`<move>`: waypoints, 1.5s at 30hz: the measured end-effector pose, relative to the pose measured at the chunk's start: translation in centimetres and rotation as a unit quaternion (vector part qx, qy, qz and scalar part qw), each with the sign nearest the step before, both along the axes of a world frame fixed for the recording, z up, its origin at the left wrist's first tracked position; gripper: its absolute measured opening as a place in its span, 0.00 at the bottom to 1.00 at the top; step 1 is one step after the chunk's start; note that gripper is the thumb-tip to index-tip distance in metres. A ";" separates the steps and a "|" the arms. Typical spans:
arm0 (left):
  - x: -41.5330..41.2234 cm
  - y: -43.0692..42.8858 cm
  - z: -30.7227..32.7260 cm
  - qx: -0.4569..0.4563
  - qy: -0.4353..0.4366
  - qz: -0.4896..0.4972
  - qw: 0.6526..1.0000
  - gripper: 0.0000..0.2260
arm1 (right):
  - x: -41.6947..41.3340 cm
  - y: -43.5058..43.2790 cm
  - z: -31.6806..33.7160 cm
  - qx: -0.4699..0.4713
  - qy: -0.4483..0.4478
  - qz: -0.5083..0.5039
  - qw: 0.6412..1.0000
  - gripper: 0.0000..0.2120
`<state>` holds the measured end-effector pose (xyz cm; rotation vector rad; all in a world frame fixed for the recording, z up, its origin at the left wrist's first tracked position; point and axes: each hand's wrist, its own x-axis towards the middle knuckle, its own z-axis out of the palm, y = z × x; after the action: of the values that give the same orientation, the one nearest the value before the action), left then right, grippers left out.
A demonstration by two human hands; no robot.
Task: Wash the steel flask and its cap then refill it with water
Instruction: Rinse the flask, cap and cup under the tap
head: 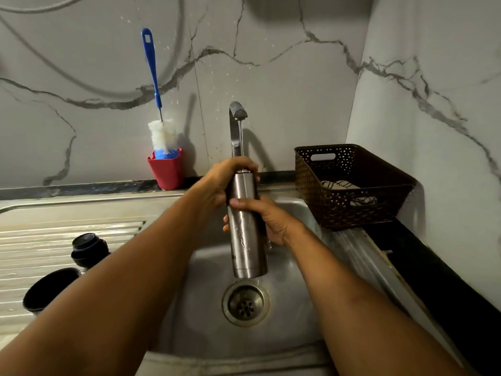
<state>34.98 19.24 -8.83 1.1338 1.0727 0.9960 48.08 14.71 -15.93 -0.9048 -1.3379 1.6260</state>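
At the centre of the frame we see the tall cylindrical brushed-steel flask [245, 240], held nearly upright over the stainless-steel sink [206, 308]. Its base sits just above the round metal drain strainer [246, 303] in the picture, and we cannot tell whether it touches the basin floor. The left hand [222, 183] is curled round the flask's neck, its fingers wrapping over the open top. The right hand [268, 221] grips the middle of the body, thumb laid across the front and fingertips showing at the flask's left edge. Above them the curved chrome tap [235, 126] runs a thin stream of water [240, 137] down to the flask's mouth, which the left fingers partly hide. Wet streaks mark the steel below the right hand.

At the lower left, two black pieces stand on the ribbed steel draining board [54, 234], close together but apart: a black round stopper cap [88, 249] and, nearer the frame's bottom edge, a black cup-shaped lid [51, 290]. In the upper left a blue-handled bottle brush with white bristles [153, 77] stands in a red plastic holder [166, 172] against the grey-veined marble wall [298, 77]. At the right a dark brown woven plastic basket [352, 210] sits beside the sink with a striped cloth [340, 184] inside.
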 end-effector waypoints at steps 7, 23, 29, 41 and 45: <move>-0.3 0.7 -0.6 -0.001 -0.056 -0.012 0.998 0.17 | -0.9 -0.2 0.5 -0.012 0.011 -0.068 0.998 0.23; -0.1 0.0 1.4 0.030 -0.037 -0.045 0.998 0.20 | 0.4 -0.1 0.5 -0.027 0.077 0.050 0.995 0.29; 0.5 0.3 0.4 0.027 -0.029 0.045 0.998 0.26 | -1.0 0.2 0.3 0.048 -0.051 -0.138 0.988 0.27; 0.5 0.6 0.9 0.037 0.012 0.006 0.999 0.21 | -0.2 0.4 0.3 0.043 0.007 -0.068 0.997 0.31; -0.4 0.6 0.3 0.032 -0.066 -0.083 0.994 0.15 | -0.2 -0.3 0.3 0.007 0.031 -0.018 0.999 0.26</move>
<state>34.60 19.80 -8.55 1.1715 0.8314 0.9642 47.86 14.43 -15.59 -0.8575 -1.2816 1.6022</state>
